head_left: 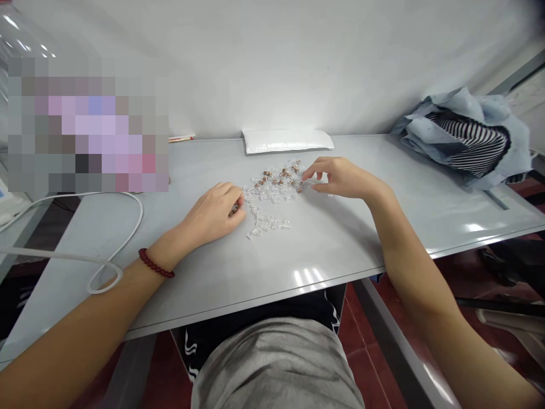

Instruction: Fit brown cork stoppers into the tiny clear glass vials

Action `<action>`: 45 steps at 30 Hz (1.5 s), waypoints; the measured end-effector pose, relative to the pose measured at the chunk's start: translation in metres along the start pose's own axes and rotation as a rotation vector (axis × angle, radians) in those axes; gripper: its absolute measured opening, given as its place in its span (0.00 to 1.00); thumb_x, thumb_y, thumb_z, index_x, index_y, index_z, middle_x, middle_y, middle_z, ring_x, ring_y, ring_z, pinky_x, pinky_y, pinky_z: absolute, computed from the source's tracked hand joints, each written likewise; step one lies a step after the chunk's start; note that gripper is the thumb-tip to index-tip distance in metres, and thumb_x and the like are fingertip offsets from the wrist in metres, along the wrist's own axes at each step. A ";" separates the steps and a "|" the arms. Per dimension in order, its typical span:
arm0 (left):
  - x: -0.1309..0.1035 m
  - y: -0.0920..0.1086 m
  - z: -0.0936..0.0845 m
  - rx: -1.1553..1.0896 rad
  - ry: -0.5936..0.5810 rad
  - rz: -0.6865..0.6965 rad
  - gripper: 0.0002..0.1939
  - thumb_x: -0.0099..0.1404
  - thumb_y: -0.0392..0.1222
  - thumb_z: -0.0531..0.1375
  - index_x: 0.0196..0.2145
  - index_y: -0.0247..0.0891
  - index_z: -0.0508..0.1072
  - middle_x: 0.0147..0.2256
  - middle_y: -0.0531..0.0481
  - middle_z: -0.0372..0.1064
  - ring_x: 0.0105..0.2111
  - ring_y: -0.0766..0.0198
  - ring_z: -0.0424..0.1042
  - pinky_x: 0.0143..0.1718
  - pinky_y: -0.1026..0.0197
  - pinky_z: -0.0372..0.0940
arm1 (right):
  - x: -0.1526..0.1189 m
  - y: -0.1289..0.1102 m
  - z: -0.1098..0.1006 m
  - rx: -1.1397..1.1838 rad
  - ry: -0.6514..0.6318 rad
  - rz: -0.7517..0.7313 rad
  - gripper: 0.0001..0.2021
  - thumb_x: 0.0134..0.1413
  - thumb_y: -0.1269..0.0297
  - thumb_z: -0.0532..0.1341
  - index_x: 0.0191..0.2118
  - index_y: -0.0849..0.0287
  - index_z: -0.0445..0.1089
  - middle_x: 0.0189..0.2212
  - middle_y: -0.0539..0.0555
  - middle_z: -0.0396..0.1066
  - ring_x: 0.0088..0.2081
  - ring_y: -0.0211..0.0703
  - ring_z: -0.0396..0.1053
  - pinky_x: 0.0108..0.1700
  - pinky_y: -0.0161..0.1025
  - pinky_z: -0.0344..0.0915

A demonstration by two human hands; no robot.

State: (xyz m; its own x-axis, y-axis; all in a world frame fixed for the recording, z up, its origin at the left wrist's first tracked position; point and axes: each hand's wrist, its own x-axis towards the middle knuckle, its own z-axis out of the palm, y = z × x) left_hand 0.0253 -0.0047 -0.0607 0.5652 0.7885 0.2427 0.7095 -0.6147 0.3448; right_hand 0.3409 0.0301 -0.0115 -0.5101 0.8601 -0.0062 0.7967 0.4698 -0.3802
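Note:
A loose heap of small clear pieces [267, 223], some shaped like tiny bottles, lies on the grey table. Among those at the back are several small brown pieces [281, 182] that look like cork stoppers. My left hand [217, 210] rests at the heap's left edge with its fingers curled in. Something small and dark shows under those fingers, too hidden to name. At the heap's right edge is my right hand [340, 177], thumb and fingers apart, fingertips close to the brown and clear pieces. Whether they touch any is unclear.
A white padded packet [287, 141] lies against the wall behind the heap. Bunched light-blue cloth with a striped lining [464, 136] sits at the back right. A white cable [138, 218] loops across the left side. A thin pencil-like stick [181, 138] lies at the back.

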 end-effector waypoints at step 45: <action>-0.004 0.038 0.006 0.006 0.298 0.259 0.08 0.72 0.38 0.55 0.36 0.34 0.70 0.29 0.48 0.70 0.32 0.60 0.66 0.35 0.59 0.64 | 0.008 -0.075 0.053 1.090 -0.032 -0.098 0.09 0.55 0.62 0.68 0.33 0.62 0.70 0.23 0.48 0.71 0.25 0.34 0.69 0.31 0.35 0.69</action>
State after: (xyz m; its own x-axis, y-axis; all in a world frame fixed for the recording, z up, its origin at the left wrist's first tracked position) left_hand 0.0527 -0.0314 -0.0543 0.5797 0.5784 0.5740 0.5623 -0.7937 0.2320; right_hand 0.2599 -0.0091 -0.0317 -0.5762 0.8157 0.0505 0.0457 0.0938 -0.9945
